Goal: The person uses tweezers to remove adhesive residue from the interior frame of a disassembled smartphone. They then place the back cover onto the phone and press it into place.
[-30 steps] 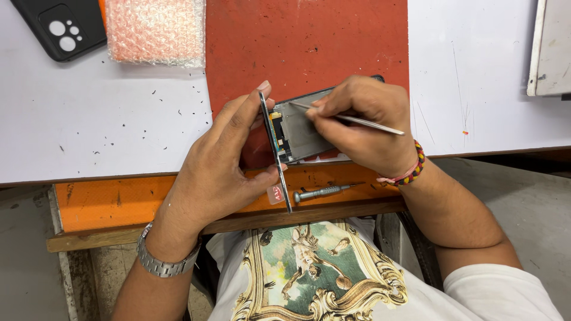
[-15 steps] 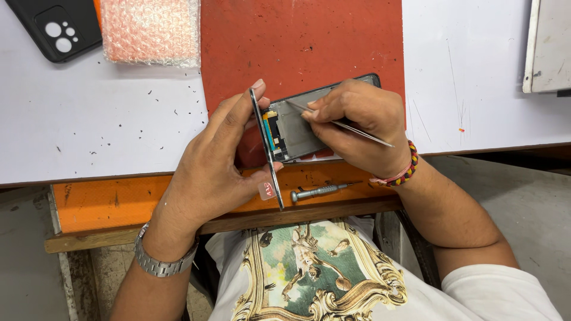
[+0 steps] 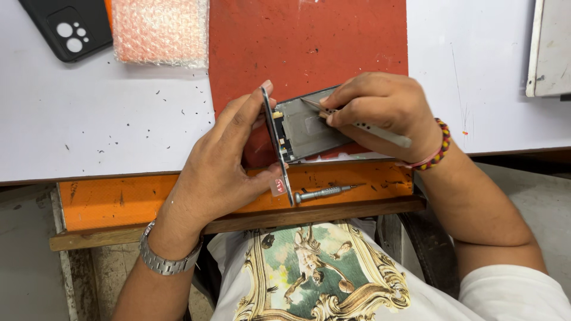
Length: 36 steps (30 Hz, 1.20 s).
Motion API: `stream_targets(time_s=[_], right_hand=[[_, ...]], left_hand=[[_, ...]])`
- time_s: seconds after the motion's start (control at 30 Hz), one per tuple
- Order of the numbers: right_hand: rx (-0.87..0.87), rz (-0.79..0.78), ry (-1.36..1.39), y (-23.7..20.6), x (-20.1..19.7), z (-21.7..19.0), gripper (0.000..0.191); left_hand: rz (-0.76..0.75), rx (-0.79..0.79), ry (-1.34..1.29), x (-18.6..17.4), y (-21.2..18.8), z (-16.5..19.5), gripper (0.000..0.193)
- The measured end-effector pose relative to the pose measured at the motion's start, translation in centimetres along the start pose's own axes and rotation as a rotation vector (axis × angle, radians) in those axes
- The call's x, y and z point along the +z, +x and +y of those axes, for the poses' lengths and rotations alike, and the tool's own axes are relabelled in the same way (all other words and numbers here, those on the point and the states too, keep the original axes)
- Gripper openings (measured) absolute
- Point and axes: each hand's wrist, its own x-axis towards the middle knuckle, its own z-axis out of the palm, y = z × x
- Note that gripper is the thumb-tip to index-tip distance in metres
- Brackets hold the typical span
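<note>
Left hand: the left hand point(image 3: 223, 169) is closed on a thin dark screen panel point(image 3: 277, 145), stood on edge and swung up from the phone — fingertips at its top, thumb low on its near end.
Right hand: the right hand point(image 3: 380, 113) is pinched shut on a slim white tool point(image 3: 375, 131), its point down inside the phone.
Phone: an opened phone point(image 3: 309, 128), flat grey metal inside with small parts along its left edge, lies half on the red mat, between the two hands.
Mat: a red mat point(image 3: 309, 47), matte and scuffed, on a white table point(image 3: 89, 131) flecked with dark specks.
Ledge: an orange ledge point(image 3: 148, 199) with a worn wooden lip; a small metal screwdriver point(image 3: 324, 192) lies on it, just below the phone.
Wrists: steel watch point(image 3: 163, 258) on the left — bead bracelet point(image 3: 437, 148) on the right.
Far edge: pink bubble wrap point(image 3: 160, 30), lumpy and translucent; beside it a black phone case point(image 3: 65, 27) with round camera cutouts.
Right corner: a grey flat box point(image 3: 550, 47), partly out of view.
</note>
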Motion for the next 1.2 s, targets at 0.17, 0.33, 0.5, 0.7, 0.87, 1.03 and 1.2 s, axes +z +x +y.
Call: stream_targets(time_s=[0.17,0.33,0.5,0.7,0.87,1.03,1.2], right_hand=[[-0.025,-0.039,0.019,-0.3,0.6,0.6,0.015],[-0.025,-0.038,-0.008,-0.2,-0.2,0.6,0.014],[-0.040,-0.071,0.063,0.1,0.2,0.8,0.014],[0.145,-0.025,0.142,-0.1,-0.2,1.3,0.016],[0.103,-0.049,0.205,0.0,0.4,1.2,0.015],[0.154,-0.017,0.201,0.1,0.1,1.3,0.015],[0.147,-0.034,0.218,0.2,0.8,1.1,0.014]], left_hand=[[0.001,0.012,-0.001,-0.2,0.1,0.1,0.109],[0.006,0.026,-0.021,-0.3,0.2,0.2,0.110],[-0.001,-0.003,-0.012,-0.1,0.2,0.3,0.112],[0.023,0.040,-0.031,-0.1,0.2,0.2,0.116],[0.011,0.004,0.001,-0.1,0.2,0.2,0.113],[0.020,0.013,-0.016,-0.1,0.2,0.1,0.113],[0.014,0.023,0.019,0.0,0.1,-0.1,0.112]])
